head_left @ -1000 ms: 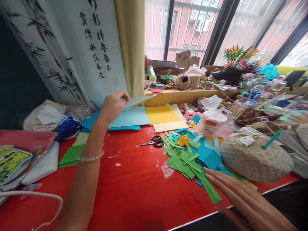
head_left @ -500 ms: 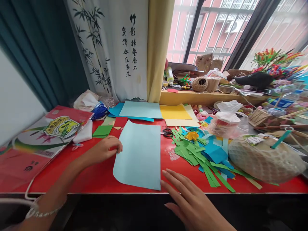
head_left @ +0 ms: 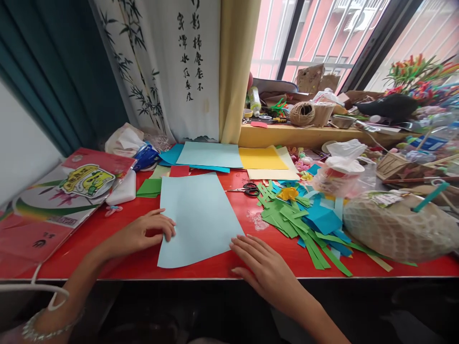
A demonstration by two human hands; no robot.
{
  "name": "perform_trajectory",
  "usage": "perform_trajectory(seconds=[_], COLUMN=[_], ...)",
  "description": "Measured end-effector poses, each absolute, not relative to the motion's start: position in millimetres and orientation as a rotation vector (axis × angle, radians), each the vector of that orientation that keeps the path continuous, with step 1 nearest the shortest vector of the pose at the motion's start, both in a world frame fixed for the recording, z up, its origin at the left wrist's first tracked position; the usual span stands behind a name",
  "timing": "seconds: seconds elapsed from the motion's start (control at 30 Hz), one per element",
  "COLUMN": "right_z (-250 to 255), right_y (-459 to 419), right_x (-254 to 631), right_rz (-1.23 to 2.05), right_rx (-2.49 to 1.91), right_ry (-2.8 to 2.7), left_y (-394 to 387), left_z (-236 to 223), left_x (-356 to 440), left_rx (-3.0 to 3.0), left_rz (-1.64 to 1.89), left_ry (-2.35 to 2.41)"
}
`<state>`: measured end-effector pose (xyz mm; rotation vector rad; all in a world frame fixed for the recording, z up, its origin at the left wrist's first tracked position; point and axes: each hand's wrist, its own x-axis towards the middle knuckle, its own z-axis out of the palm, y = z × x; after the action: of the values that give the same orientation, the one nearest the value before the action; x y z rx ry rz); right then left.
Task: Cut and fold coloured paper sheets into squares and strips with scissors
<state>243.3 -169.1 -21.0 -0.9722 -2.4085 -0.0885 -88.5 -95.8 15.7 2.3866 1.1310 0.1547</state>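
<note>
A large sheet of light blue paper (head_left: pixel 199 217) lies on the red tabletop in front of me, its lower edge slightly curved. My left hand (head_left: pixel 152 230) has the sheet's left edge between its bent fingers and thumb. At the lower right corner, the fingertips of my right hand (head_left: pixel 263 263) rest on the paper, with the fingers stretched out and the palm toward the table. Black-handled scissors (head_left: pixel 251 189) lie just beyond the sheet's right side. Green paper strips (head_left: pixel 287 220) and blue paper pieces (head_left: pixel 324 217) are heaped to the right.
More light blue paper (head_left: pixel 210 155) and yellow paper (head_left: pixel 263 158) lie at the back. Green squares (head_left: pixel 149 187) and a pink printed package (head_left: pixel 71 191) are on the left. A netted bundle (head_left: pixel 398 227) with a teal stick stands right. Craft materials crowd the windowsill (head_left: pixel 279 134).
The light blue sheet has turned and shifted left, and its left side now lies flatter. My left hand moved left with it. My right hand has come up onto its lower right corner.
</note>
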Motion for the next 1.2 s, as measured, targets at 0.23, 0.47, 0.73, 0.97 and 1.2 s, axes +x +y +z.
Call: perform_trajectory(seconds=[0.23, 0.47, 0.73, 0.97, 1.2], right_z=[-35.0, -29.5, -35.6, -38.6, -37.2], right_y=[-173.7, -168.6, -169.9, -168.0, -162.1], right_x=[243.7, 244.8, 239.4, 237.3, 234.9], right_rz=[0.083, 0.154, 0.179, 0.04, -0.003], right_rx=[-0.832, -0.982, -1.121, -1.2, -1.221], right_ry=[-2.413, -2.317, -2.207, -2.269, -2.263], left_y=[-70.5, -19.4, 16.1, 13.8, 19.1], left_z=[40.3, 36.4, 5.4, -16.0, -20.6], left_x=[-76.6, -34.2, -14.9, -3.4, 1.8], left_rx=[2.141, 2.064, 2.377, 2.477, 2.55], left_rz=[0.069, 0.005, 0.048, 0.159, 0.241], left_ry=[1.068, 1.251, 1.423, 1.601, 1.71])
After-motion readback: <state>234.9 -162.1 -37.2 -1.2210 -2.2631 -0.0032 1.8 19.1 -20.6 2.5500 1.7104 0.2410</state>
